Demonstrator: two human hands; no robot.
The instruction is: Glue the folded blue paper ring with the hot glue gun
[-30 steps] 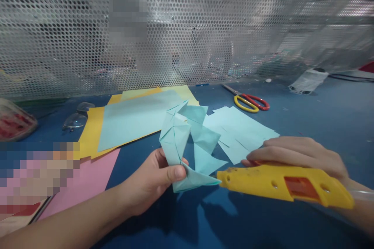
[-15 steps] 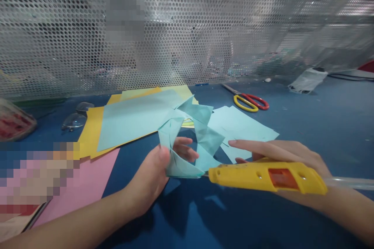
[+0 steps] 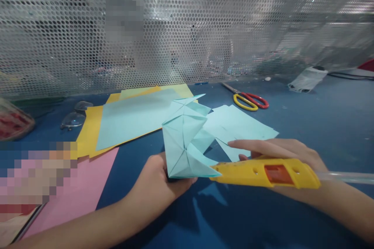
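Observation:
A light blue folded-paper piece (image 3: 183,140), creased with pointed flaps, is held up by my left hand (image 3: 159,181). That hand's fingers are partly hidden behind and under the paper. My right hand (image 3: 292,155) is wrapped around a yellow glue gun (image 3: 251,173) with a clear glue stick coming out of its back end. The gun's tip is hidden behind the paper's lower right point, so I cannot tell whether they touch. My right index finger stretches forward above the gun.
Blue sheets (image 3: 137,116) lie over yellow and pink paper (image 3: 101,179) on the left. More light blue pieces (image 3: 239,124) lie to the right. Red-and-yellow scissors (image 3: 248,101), glasses (image 3: 71,120) and a white wrapped bundle (image 3: 309,78) rest near a perforated metal screen (image 3: 187,27).
My left hand has turned the folded paper, so its creased outer face now shows where the ring's opening was visible. The glue gun has shifted slightly left.

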